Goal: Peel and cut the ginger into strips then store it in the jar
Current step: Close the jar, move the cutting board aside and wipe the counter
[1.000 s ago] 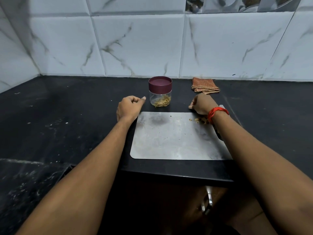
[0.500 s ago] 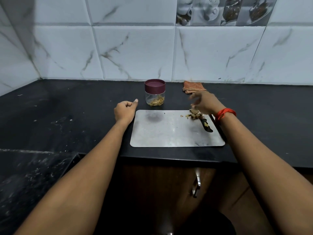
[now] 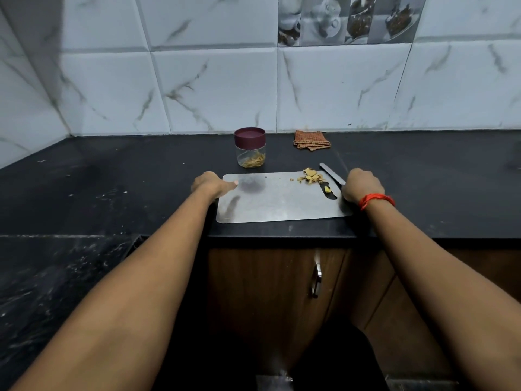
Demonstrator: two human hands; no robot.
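- Ginger strips lie at the bottom of the jar. It stands on the black tabletop just behind the cutting board, with its dark red lid on.
- No whole ginger is on the board. Only a small heap of peels lies at the far right corner. One tiny yellow piece sits at the slot of the board's handle.
- The right hand is at the right edge of the board with the fingers curled. The blade of a knife comes out of it and points toward the wall. I judge that it grips the handle, which is hidden inside the hand.
- The left hand is a fist at the left edge of the board and holds nothing. Only its thumb is stretched out onto the corner of the board.
- To my eye the peeling, the cutting and the storing are done, because the strips are in the jar under the lid.
- Probably only tidying is left: to put the knife down and to clear the peels. I cannot tell if the tiny piece belongs in the jar.
- A folded cloth lies near the wall, apart from all this.
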